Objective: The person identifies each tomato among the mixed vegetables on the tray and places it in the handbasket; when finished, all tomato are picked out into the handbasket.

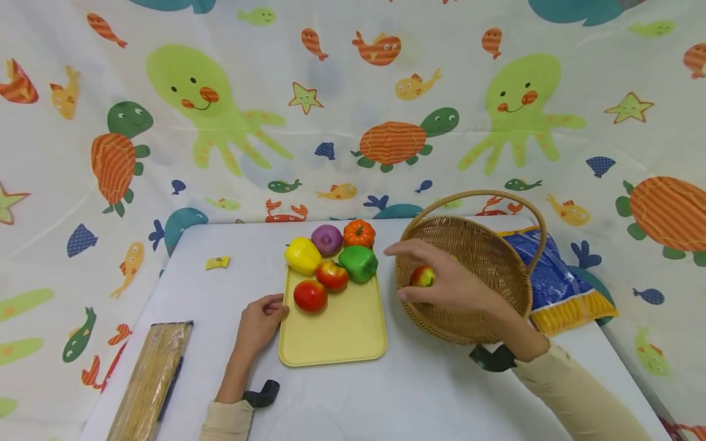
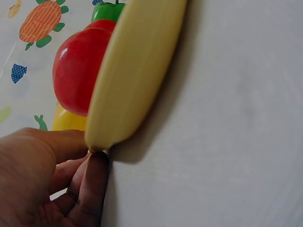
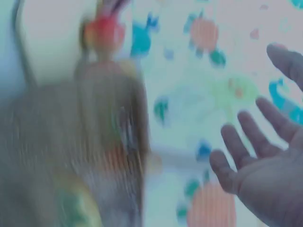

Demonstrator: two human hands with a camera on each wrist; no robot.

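Note:
My left hand [image 1: 259, 321] pinches the left edge of a pale yellow tray [image 1: 336, 340] between thumb and fingers; the tray's rim [image 2: 137, 75] shows from the side in the left wrist view. At the far part of the tray lie a yellow pepper [image 1: 303, 255], a purple onion-like piece [image 1: 327, 239], an orange pumpkin [image 1: 359, 234], a green pepper [image 1: 358, 263], a red-yellow apple [image 1: 332, 275] and a red tomato [image 1: 310, 296]. My right hand [image 1: 449, 282], fingers spread and holding nothing, is over the front left of a wicker basket [image 1: 485, 251]. Inside the basket, a red-yellow fruit [image 1: 421, 276] shows between thumb and fingers.
A blue and yellow packet [image 1: 551, 282] lies behind the basket's right side, and the basket's handle [image 1: 474, 193] arches upward. On the left are a small yellow sachet [image 1: 217, 263] and a long clear-wrapped pack [image 1: 149, 380]. A patterned curtain [image 1: 342, 122] hangs along the table's back.

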